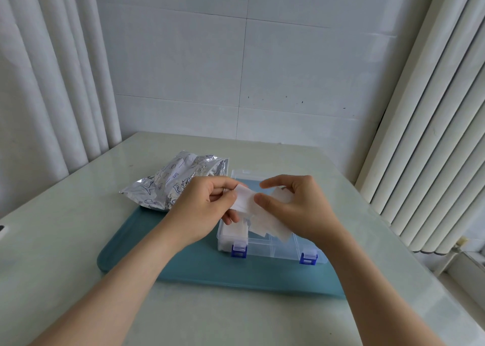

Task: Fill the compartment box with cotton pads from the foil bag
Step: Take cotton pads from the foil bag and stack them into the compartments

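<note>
Foil bag (168, 185) lies beside the box (278, 249); left hand (207, 206) and right hand (296, 211) pinch cotton pads (246, 201) over it, hiding compartments.

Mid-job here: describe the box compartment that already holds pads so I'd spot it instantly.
Find the teal tray on the table; the clear box sits on its right half. The filled compartment is at the box's near-left corner, right behind the left blue latch. It looks solid white, while the one beside it is see-through.
</note>
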